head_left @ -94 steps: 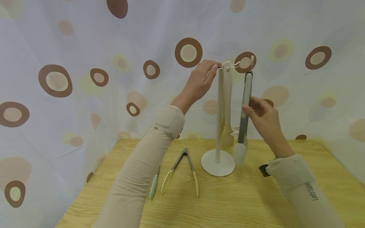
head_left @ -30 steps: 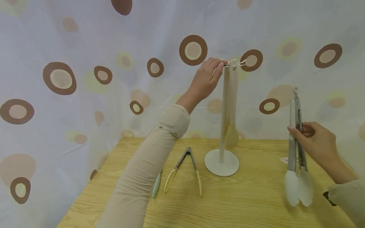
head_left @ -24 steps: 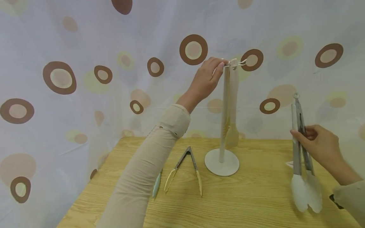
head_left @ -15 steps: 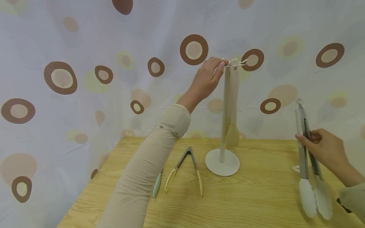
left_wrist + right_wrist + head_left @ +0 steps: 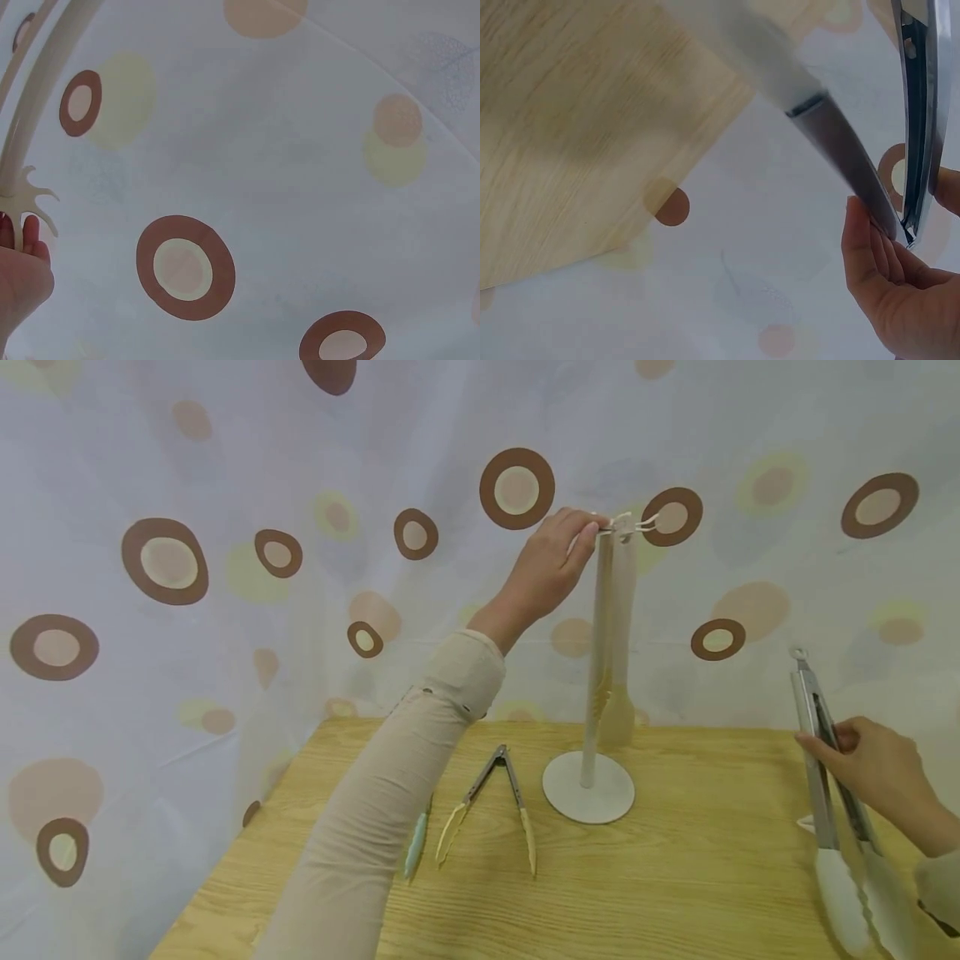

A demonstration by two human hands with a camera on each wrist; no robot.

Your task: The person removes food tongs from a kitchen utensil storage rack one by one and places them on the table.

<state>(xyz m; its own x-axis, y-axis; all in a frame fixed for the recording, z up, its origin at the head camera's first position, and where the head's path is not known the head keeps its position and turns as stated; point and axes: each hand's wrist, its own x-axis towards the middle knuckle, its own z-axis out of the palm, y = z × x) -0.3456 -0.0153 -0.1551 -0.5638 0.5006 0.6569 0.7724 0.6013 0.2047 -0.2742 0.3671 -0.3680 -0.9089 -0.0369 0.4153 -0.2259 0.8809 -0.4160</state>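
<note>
At the top of a white utensil stand [image 5: 588, 789], my left hand [image 5: 551, 564] grips the hook ring, its fingers curled over it. In the left wrist view the fingers of my left hand [image 5: 22, 277] wrap round the hooks [image 5: 30, 199]. From the stand hang a beige spatula [image 5: 618, 718] and another beige utensil with a toothed edge, partly behind the pole. Over the right side of the table, my right hand [image 5: 881, 768] holds metal tongs with white tips [image 5: 840, 893]. The arms of the tongs [image 5: 847, 154] spread apart, tips angled down.
Yellow-tipped tongs [image 5: 500, 758] lie spread on the wooden table [image 5: 675, 877], left of the stand. A light blue utensil end [image 5: 415, 852] shows beside my left sleeve. A small white point [image 5: 806, 823] peeks out behind the held tongs. A patterned curtain [image 5: 300, 443] hangs behind.
My right hand has taken the white-tipped tongs from beside the stand to the right and down, and their arms have spread apart. My left hand stays on the stand's top.
</note>
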